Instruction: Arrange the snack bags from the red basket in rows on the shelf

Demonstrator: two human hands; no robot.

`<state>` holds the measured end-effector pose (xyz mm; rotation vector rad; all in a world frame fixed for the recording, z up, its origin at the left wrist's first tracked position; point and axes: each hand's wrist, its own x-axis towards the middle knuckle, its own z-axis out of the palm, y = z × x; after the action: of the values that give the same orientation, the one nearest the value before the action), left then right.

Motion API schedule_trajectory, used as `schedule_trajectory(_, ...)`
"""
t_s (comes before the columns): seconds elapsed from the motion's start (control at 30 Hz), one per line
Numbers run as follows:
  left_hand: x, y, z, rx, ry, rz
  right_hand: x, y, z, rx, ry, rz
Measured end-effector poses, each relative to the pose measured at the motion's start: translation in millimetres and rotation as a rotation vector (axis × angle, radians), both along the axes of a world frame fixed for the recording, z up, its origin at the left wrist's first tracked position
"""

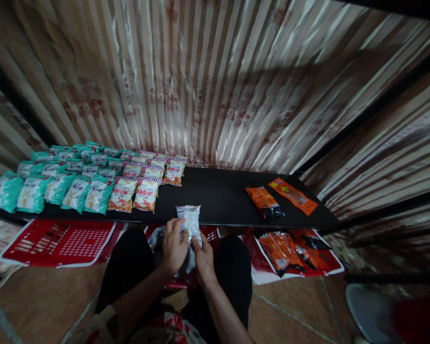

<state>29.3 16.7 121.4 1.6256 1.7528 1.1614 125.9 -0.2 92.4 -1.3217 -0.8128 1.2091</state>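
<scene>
**Packet: in both grips, printed side up**

Packet (191,217): small, sealed, whitish-silver, slightly puffed, shiny film. Visible face has a lengthwise seam down the middle plus blocks of fine print, too small to read. Top edge carries a narrow striped band, dark and reddish. Pose: long axis runs roughly away from the wearer, striped end farthest, face toward the camera. Left grip (175,246) has its left side, right grip (203,258) its lower right, thumb on the face. Sits at the front edge of the black shelf (215,196), upper end overlapping it in view; can't tell if touching. Bottom end partly hidden.
</scene>
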Motion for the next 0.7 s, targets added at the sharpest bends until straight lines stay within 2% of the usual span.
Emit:
schedule_trajectory(0.13,1,-2,-2.7,-0.017,0.005,-0.003,-3,1,9.0,0.005,-0.137,-0.057)
schedule_trajectory(0.3,-3,2,-5.2,-0.100,-0.134,-0.029,-12,-4,16.2,0.039,-0.238,-0.043)
schedule_trajectory(0.6,-12,6,2.2,-0.208,-0.421,-0.002,-25,-9,13.5,0.239,-0.604,-0.027)
schedule_trajectory(0.7,-15,8,0.1,-0.246,-0.517,0.008,-30,-11,11.9,0.285,-0.688,-0.012)
